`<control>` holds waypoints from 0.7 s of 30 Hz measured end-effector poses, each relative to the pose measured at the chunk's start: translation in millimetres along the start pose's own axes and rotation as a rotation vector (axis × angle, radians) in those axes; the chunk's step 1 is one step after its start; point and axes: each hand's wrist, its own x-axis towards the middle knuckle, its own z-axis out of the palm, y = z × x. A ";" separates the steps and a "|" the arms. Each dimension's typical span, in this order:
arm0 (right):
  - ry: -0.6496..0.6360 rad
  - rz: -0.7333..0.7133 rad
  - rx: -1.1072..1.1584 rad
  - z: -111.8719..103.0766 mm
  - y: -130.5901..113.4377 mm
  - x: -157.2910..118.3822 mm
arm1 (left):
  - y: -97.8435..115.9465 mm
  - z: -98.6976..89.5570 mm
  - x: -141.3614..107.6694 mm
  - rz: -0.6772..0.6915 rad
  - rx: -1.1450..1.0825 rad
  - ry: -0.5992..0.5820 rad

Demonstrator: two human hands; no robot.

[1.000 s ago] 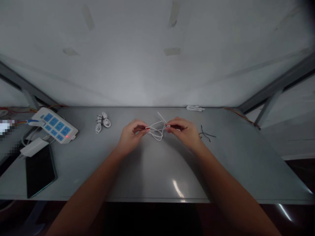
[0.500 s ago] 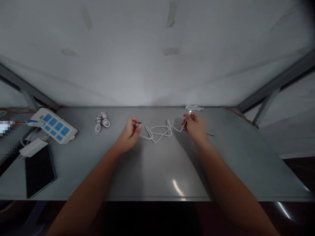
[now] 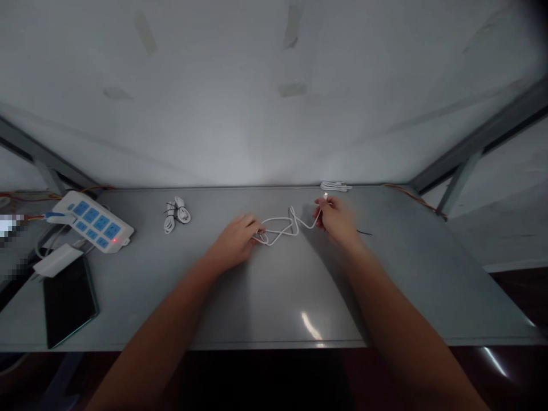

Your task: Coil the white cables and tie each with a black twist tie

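You have a loose cable (image 3: 280,219) in plain white on a grey bench (image 3: 274,308), whose sheen carries a pale streak of glare (image 3: 311,326). Your coiled cable (image 3: 184,214) is white too, crossed by black ties (image 3: 180,208); your folded cable (image 3: 335,186) is likewise white. The thin twist tie (image 3: 363,232) is black. Your power strip (image 3: 68,201) is white, patterned with rows of blue sockets (image 3: 91,216) and dotted with a red light (image 3: 114,240). Your charger (image 3: 59,260) is plain white, your tablet (image 3: 71,302) black with a greenish rim. You face a grey-white wall (image 3: 240,125), patched with dull beige tape (image 3: 146,33). The back-corner wires (image 3: 413,196) mix red and yellow.
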 end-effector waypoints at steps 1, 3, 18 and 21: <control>-0.006 0.002 0.010 0.0 0.7 0.6 | 2.2 1.3 0.8 -0.007 0.001 0.012; -0.018 -0.004 0.024 -0.1 2.0 1.8 | 5.8 4.4 1.5 -0.014 -0.030 0.020; -0.030 -0.009 0.032 0.1 1.2 2.0 | 9.7 7.3 -3.8 -0.234 -0.274 -0.019; -0.036 0.000 0.043 0.4 0.0 1.0 | 9.8 4.6 -3.7 -0.206 -0.282 -0.071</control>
